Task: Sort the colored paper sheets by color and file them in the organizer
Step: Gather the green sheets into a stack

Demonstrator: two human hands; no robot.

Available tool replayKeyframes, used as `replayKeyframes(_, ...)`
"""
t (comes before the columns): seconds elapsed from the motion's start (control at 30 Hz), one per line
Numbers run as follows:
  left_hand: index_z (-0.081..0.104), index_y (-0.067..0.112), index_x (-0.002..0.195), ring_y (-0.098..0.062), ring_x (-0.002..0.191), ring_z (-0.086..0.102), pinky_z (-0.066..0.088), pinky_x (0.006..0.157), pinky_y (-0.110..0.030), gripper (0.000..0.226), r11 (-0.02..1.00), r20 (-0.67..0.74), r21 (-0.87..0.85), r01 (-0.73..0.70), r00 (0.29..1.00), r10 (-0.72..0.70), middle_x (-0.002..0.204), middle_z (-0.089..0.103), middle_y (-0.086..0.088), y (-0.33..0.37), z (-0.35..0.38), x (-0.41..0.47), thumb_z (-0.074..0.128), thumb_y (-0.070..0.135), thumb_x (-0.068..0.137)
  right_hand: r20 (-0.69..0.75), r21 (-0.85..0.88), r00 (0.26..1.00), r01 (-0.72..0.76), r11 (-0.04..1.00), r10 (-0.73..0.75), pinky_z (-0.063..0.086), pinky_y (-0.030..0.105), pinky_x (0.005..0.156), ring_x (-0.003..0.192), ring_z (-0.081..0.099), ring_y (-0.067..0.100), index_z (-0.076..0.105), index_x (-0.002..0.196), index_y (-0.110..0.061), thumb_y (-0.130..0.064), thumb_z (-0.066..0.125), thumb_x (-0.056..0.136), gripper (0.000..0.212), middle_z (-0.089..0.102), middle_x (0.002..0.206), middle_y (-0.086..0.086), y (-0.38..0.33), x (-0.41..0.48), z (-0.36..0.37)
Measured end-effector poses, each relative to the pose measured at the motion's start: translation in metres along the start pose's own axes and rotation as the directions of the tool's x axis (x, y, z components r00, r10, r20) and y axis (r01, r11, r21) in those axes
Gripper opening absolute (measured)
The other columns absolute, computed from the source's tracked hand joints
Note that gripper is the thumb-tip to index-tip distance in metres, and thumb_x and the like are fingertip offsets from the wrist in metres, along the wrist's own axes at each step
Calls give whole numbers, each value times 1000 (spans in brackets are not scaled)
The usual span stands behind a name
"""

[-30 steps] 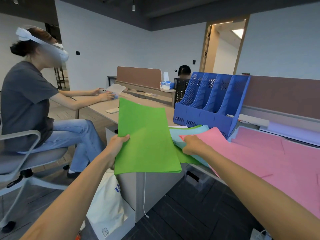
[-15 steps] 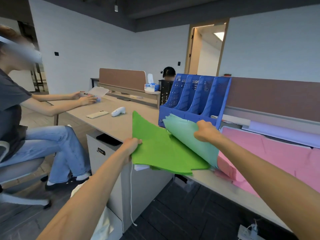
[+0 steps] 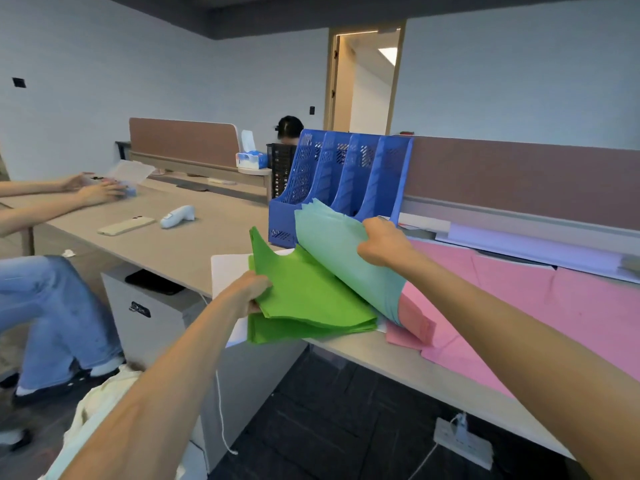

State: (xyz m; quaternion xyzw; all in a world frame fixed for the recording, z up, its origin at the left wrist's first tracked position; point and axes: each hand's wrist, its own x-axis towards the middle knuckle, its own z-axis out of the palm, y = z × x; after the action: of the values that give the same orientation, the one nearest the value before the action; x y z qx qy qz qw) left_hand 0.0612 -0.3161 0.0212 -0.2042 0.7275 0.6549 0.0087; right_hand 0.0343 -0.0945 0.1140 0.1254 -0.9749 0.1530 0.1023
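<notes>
A stack of bright green sheets (image 3: 304, 299) lies at the desk's near edge, overhanging it. My left hand (image 3: 247, 292) grips the stack's left edge. My right hand (image 3: 382, 242) pinches the upper edge of several pale mint-green sheets (image 3: 341, 258) and holds them lifted and curled above the green stack. Pink sheets (image 3: 540, 306) cover the desk to the right, some folded under the mint ones. The blue organizer (image 3: 341, 178) with several empty upright slots stands on the desk just behind the sheets. A white sheet (image 3: 227, 271) lies under the green stack.
A person sits at the left, hands on the adjoining desk (image 3: 166, 237), where a phone (image 3: 124, 225) and a white handheld device (image 3: 177, 216) lie. Another person sits behind the organizer. A brown divider (image 3: 519, 178) runs along the back. A power strip (image 3: 462, 441) lies on the floor.
The green stack has come down from its raised position onto the desk edge. My right hand has picked up the mint sheets and lifted them higher. The view has shifted right.
</notes>
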Motion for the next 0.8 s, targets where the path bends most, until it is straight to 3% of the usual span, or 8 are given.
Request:
replayKeyframes(0.17, 50, 3, 120, -20, 79, 61, 50, 79, -36, 23, 999, -10, 41, -15, 1000, 15, 91, 62, -9, 0, -17, -6, 39, 4, 100, -28, 22, 1000, -9, 1000, 10, 36, 33, 71, 106, 50, 37, 39, 95, -9, -4, 43, 84, 13, 52, 116, 18, 9, -2, -3)
replayKeyframes(0.37, 50, 2, 118, -21, 80, 62, 52, 79, -36, 23, 998, -16, 57, -23, 1000, 24, 94, 63, -11, 3, -32, -31, 41, 3, 98, -20, 37, 1000, -14, 999, 15, 37, 34, 70, 105, 51, 37, 39, 95, -8, -4, 42, 84, 12, 52, 114, 18, 5, -11, -6)
replayKeyframes(0.5, 51, 2, 120, -23, 84, 64, 55, 67, -32, 25, 997, -3, 73, -8, 1000, 9, 104, 65, -14, 5, -32, -42, 42, 3, 97, -4, 46, 1000, -9, 999, 9, 41, 33, 73, 94, 49, 34, 42, 93, -8, -3, 43, 82, 12, 52, 114, 19, -1, -16, -4)
replayKeyframes(0.7, 52, 2, 119, -19, 75, 64, 57, 52, -25, 25, 999, 17, 52, 14, 1000, -15, 91, 65, -9, 8, -13, -32, 41, 3, 97, 30, 9, 1000, 6, 1000, -7, 38, 34, 76, 112, 50, 37, 46, 111, -4, -4, 42, 87, 24, 50, 121, 18, -10, -27, 0)
replayKeyframes(0.8, 50, 3, 118, -21, 76, 64, 57, 51, -26, 22, 999, 20, 23, 22, 1000, -23, 91, 64, -11, 8, -1, -20, 39, 4, 99, 52, 4, 998, 27, 1000, -28, 39, 35, 74, 111, 50, 37, 45, 107, -6, -5, 42, 87, 21, 50, 120, 18, -13, -31, 4)
